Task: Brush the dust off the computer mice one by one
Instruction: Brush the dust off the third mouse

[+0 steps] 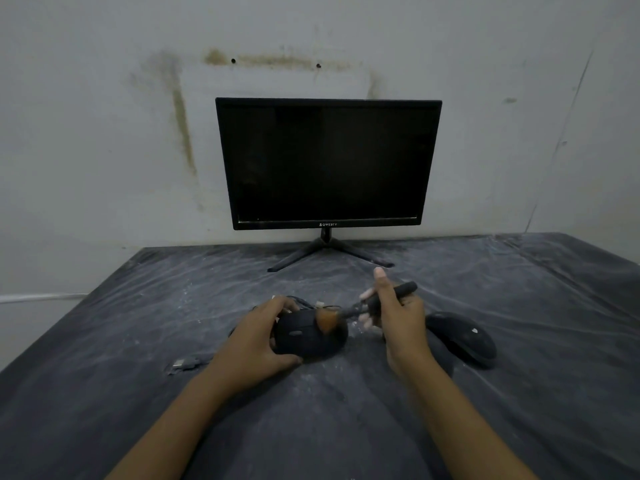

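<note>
The left hand (258, 336) grips a black mouse (306, 336) at table (104, 393) centre. The right hand (398, 317) holds a brush (367, 306), its bristles touching the mouse. A second mouse (462, 337) lies right, near the monitor (327, 164).

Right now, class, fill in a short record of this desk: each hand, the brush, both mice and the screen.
left hand: grips the held mouse by its sides
right hand: holds the brush by its handle
brush: brown bristles touch the held mouse's top
second mouse: lies untouched on the dusty table cover, right of the right hand
monitor: black, screen dark, by the wall
</note>
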